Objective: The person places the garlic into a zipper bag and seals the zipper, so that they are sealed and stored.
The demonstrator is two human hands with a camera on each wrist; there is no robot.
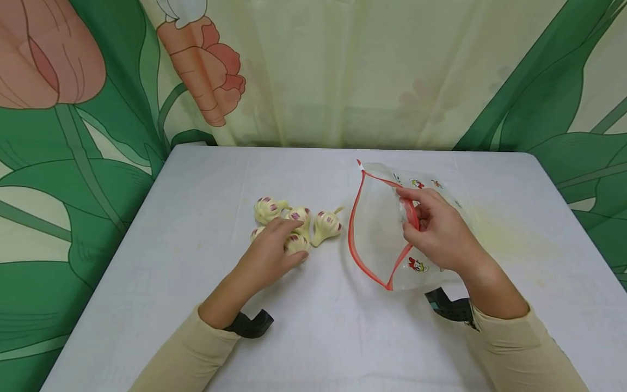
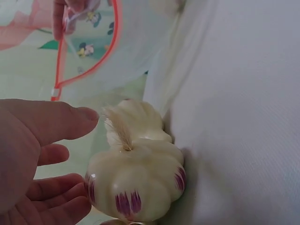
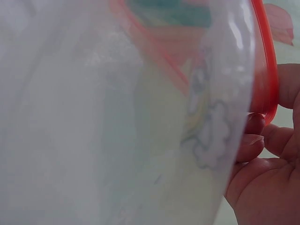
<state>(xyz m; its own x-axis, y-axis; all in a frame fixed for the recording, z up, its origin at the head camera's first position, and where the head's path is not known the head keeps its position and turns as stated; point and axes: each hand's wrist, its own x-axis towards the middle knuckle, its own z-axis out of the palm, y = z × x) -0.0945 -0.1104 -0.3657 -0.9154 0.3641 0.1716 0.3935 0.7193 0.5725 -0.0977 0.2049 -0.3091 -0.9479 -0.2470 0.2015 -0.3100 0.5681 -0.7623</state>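
Observation:
Several toy-like garlic bulbs, cream with purple streaks, lie grouped left of the table's middle; one garlic bulb (image 1: 326, 226) sits at the group's right side. Over the group is my left hand (image 1: 266, 251), thumb and fingers spread apart. In the left wrist view its fingertips come up against a garlic bulb (image 2: 136, 180), while the thumb stays clear of it. My right hand (image 1: 438, 228) pinches the red-edged rim of a clear zip bag (image 1: 374, 223), whose mouth gapes toward the garlic. Cartoon prints mark the bag. Its film fills most of the right wrist view.
A white cloth covers the table (image 1: 303, 332). Behind it hangs a curtain (image 1: 333, 71) printed with tulips and leaves. Black straps (image 1: 250, 324) are on both wrists, below beige sleeves (image 1: 188, 354).

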